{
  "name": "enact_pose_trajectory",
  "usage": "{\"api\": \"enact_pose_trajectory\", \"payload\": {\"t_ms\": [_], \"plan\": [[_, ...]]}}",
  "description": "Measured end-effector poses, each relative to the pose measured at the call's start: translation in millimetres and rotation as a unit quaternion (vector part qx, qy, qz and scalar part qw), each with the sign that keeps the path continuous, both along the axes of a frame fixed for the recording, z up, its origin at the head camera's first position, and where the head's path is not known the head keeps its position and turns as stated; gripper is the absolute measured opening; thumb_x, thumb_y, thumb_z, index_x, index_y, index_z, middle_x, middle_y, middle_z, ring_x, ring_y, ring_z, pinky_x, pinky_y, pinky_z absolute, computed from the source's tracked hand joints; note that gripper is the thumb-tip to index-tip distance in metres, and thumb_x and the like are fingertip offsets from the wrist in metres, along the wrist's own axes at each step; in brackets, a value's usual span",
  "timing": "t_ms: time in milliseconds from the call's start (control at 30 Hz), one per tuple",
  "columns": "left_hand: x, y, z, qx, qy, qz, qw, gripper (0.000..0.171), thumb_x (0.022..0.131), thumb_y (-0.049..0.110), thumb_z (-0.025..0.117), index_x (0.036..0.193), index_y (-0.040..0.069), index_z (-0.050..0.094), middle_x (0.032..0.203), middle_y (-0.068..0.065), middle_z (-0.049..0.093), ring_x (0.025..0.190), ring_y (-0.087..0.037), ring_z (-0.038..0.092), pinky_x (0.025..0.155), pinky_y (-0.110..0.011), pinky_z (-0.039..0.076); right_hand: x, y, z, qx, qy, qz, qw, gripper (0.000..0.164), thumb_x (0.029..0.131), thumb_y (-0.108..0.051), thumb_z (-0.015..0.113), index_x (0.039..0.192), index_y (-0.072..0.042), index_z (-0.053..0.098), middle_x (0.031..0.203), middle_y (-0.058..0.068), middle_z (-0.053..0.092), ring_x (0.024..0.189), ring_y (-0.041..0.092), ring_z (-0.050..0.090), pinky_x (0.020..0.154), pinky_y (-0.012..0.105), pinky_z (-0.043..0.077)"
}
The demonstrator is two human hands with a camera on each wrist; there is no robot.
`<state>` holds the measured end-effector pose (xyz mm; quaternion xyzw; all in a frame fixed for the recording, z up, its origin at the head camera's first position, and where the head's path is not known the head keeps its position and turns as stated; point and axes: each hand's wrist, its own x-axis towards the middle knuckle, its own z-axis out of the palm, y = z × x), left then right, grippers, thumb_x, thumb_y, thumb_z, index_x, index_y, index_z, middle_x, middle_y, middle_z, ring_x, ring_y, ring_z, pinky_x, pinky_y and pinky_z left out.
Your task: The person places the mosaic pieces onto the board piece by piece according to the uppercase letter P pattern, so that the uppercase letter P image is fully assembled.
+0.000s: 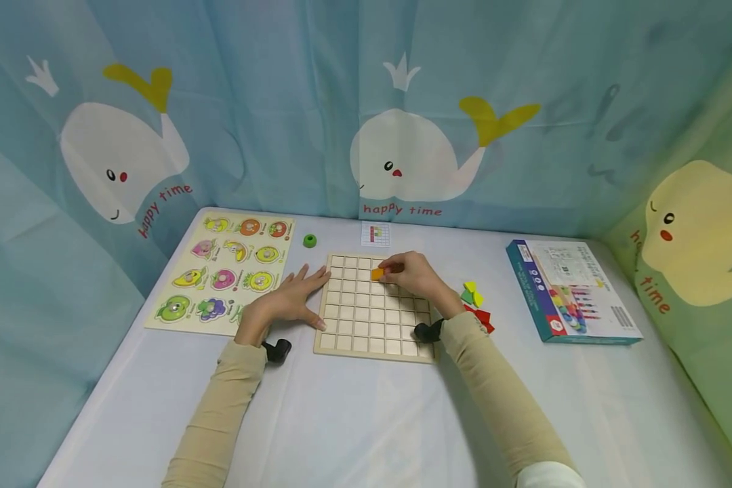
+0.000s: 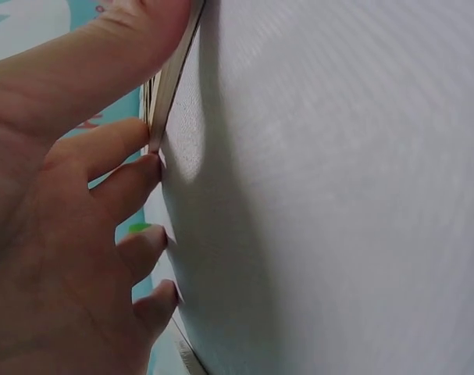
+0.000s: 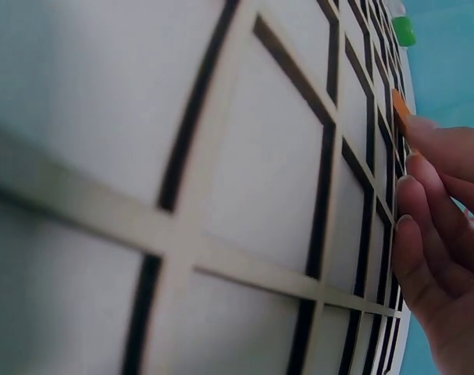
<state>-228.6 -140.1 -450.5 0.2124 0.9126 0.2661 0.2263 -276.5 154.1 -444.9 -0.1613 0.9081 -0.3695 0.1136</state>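
A square wooden grid board (image 1: 361, 330) with raised dividers lies flat on the white table. Near its far edge, my right hand (image 1: 413, 273) pinches a small orange block (image 1: 376, 274) over one of the cells. The right wrist view shows the orange block (image 3: 400, 104) at the fingertips, low against the grid, its far part hidden. My left hand (image 1: 289, 298) is spread along the board's left side. Its thumb and a finger touch the wooden edge (image 2: 168, 90), while the other fingertips rest by the tabletop.
Left of the board lies a fruit knob puzzle (image 1: 180, 271), partly behind the left hand. A green round piece (image 1: 310, 240) and a small pattern card (image 1: 375, 234) sit beyond the board. To the right are loose red (image 1: 483, 317) and yellow (image 1: 477, 298) blocks, then a toy box (image 1: 576, 291).
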Motion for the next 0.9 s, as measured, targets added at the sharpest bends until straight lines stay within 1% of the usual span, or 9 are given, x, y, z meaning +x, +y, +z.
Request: {"api": "enact_pose_trajectory", "payload": {"t_ms": [67, 167, 300, 433, 533, 633, 700, 800, 900], "plan": [[0.2, 0.5, 0.6, 0.000, -0.001, 0.000, 1.0000, 0.115, 0.077, 0.032, 0.090, 0.165, 0.009, 0.020, 0.174, -0.010, 0.006, 0.159, -0.039, -0.008, 0.130, -0.056, -0.004, 0.6, -0.5, 0.5, 0.003, -0.007, -0.001, 1.000, 0.026, 0.097, -0.008, 0.070, 0.120, 0.000, 0.074, 0.103, 0.013, 0.074, 0.094, 0.022, 0.067, 0.079, 0.028, 0.056], [0.2, 1.3, 1.5, 0.002, -0.001, 0.002, 1.0000, 0.115, 0.077, 0.031, 0.091, 0.165, 0.009, 0.020, 0.174, -0.011, 0.006, 0.159, -0.039, -0.008, 0.130, -0.056, -0.004, 2.2, -0.3, 0.4, 0.001, -0.010, 0.006, 1.000, 0.027, 0.097, -0.007, 0.069, 0.122, 0.001, 0.073, 0.103, 0.013, 0.073, 0.092, 0.022, 0.067, 0.078, 0.028, 0.056], [-0.1, 1.3, 1.3, 0.004, -0.002, 0.002, 1.0000, 0.114, 0.077, 0.031, 0.090, 0.165, 0.009, 0.020, 0.174, -0.010, 0.007, 0.159, -0.039, -0.008, 0.130, -0.056, -0.004, 6.0, 4.3, -0.2, -0.001, 0.010, 0.013, 1.000, 0.029, 0.096, -0.010, 0.071, 0.124, -0.001, 0.073, 0.105, 0.013, 0.074, 0.095, 0.023, 0.070, 0.083, 0.034, 0.059], [0.6, 0.3, 1.0, 0.003, -0.002, 0.007, 1.0000, 0.114, 0.077, 0.031, 0.090, 0.165, 0.009, 0.021, 0.174, -0.010, 0.007, 0.159, -0.038, -0.008, 0.130, -0.056, -0.004, 12.8, 13.7, 1.1, -0.013, 0.034, 0.005, 0.999, 0.028, 0.097, -0.011, 0.071, 0.124, -0.004, 0.074, 0.106, 0.012, 0.075, 0.097, 0.026, 0.070, 0.087, 0.042, 0.060], [1.7, 0.4, 0.5, 0.001, -0.001, 0.011, 0.9999, 0.114, 0.077, 0.031, 0.090, 0.165, 0.008, 0.021, 0.174, -0.010, 0.008, 0.160, -0.039, -0.008, 0.130, -0.056, -0.004, 19.4, 22.5, 2.2, -0.023, 0.051, -0.003, 0.998, 0.027, 0.097, -0.013, 0.071, 0.122, -0.005, 0.074, 0.105, 0.011, 0.075, 0.096, 0.027, 0.070, 0.087, 0.043, 0.059], [2.5, 0.4, 0.0, 0.001, -0.003, 0.013, 0.9999, 0.114, 0.077, 0.031, 0.090, 0.165, 0.008, 0.021, 0.174, -0.010, 0.007, 0.159, -0.039, -0.008, 0.130, -0.056, -0.004, 27.4, 31.5, 5.5, -0.021, 0.061, -0.012, 0.998, 0.026, 0.097, -0.014, 0.071, 0.121, -0.006, 0.075, 0.106, 0.012, 0.075, 0.095, 0.028, 0.068, 0.084, 0.042, 0.058], [2.8, 0.5, -0.1, 0.004, -0.005, 0.014, 0.9999, 0.114, 0.077, 0.030, 0.091, 0.165, 0.009, 0.021, 0.174, -0.010, 0.007, 0.159, -0.039, -0.008, 0.130, -0.057, -0.004, 33.9, 38.1, 9.5, -0.011, 0.061, -0.022, 0.998, 0.024, 0.097, -0.013, 0.070, 0.119, -0.005, 0.075, 0.110, 0.013, 0.074, 0.094, 0.028, 0.068, 0.083, 0.041, 0.058], [2.7, 0.8, 0.4, 0.010, -0.008, 0.015, 0.9998, 0.115, 0.077, 0.029, 0.091, 0.165, 0.009, 0.020, 0.174, -0.010, 0.006, 0.159, -0.039, -0.009, 0.129, -0.058, -0.004, 43.2, 48.8, 14.6, 0.003, 0.051, -0.037, 0.998, 0.021, 0.097, -0.013, 0.069, 0.116, -0.004, 0.076, 0.112, 0.015, 0.073, 0.090, 0.027, 0.066, 0.074, 0.037, 0.057], [2.1, 1.7, 0.4, 0.012, -0.008, 0.013, 0.9998, 0.115, 0.077, 0.028, 0.091, 0.165, 0.009, 0.020, 0.174, -0.010, 0.006, 0.159, -0.040, -0.010, 0.129, -0.058, -0.005, 50.2, 60.8, 15.4, 0.018, 0.039, -0.053, 0.998, 0.020, 0.098, -0.013, 0.069, 0.114, -0.004, 0.076, 0.110, 0.016, 0.073, 0.082, 0.027, 0.066, 0.067, 0.034, 0.057]]}}
